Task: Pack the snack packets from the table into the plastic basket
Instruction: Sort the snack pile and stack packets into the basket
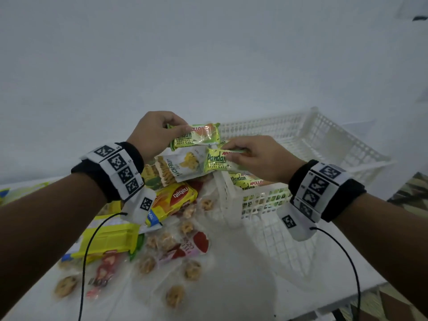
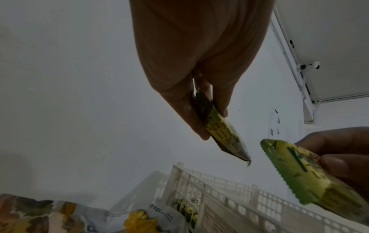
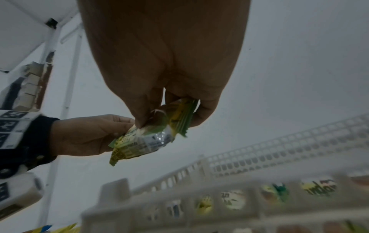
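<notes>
My left hand (image 1: 159, 135) pinches a green Pandan layer cake packet (image 1: 196, 136) by its left end, held in the air above the basket's near left corner; the left wrist view shows that packet (image 2: 223, 130) edge-on between thumb and fingers. My right hand (image 1: 252, 158) pinches a second Pandan packet (image 1: 214, 159) just below it, seen too in the right wrist view (image 3: 175, 119). The white plastic lattice basket (image 1: 324, 140) stands to the right, with more Pandan packets (image 1: 245, 180) lying inside near its left wall.
A jackfruit biscuit packet (image 1: 180, 167), a yellow Nabati pack (image 1: 176, 200), a yellow box (image 1: 108, 239) and several clear cookie packets (image 1: 192, 269) lie on the white table (image 1: 243, 274) left of the basket. The table edge runs at the lower right.
</notes>
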Motion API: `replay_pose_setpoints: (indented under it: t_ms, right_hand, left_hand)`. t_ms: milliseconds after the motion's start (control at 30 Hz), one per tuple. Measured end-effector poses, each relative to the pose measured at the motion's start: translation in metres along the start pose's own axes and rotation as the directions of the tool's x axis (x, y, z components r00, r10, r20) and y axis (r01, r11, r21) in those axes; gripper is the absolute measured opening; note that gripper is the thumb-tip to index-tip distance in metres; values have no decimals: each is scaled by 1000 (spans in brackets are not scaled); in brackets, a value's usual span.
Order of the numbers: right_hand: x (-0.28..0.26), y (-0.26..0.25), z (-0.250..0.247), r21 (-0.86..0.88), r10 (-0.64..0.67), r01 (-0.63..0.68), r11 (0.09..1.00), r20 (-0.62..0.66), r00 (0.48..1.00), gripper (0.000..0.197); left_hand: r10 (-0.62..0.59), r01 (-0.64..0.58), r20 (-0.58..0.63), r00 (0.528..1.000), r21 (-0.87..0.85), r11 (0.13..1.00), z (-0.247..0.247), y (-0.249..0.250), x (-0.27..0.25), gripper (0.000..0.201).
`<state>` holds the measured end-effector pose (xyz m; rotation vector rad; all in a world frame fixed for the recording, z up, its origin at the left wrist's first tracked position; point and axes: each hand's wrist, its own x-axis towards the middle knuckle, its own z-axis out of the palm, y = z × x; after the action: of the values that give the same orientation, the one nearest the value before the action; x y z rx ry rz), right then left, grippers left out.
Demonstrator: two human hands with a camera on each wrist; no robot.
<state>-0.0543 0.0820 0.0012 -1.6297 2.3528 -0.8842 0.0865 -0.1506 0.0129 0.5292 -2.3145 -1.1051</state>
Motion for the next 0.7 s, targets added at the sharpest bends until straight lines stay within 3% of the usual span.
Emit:
replay_pose_setpoints:
  t_ms: [333, 700]
  right_hand:
    - [17, 28, -12, -31, 88, -86, 996, 79, 993, 25]
    - [50, 75, -64, -116, 94, -50, 992, 412, 906, 20]
  left_hand:
    - [15, -14, 37, 999, -18, 1000, 22, -6, 34, 16]
    - [-70, 70, -73, 995, 2, 998, 62, 14, 57, 16]
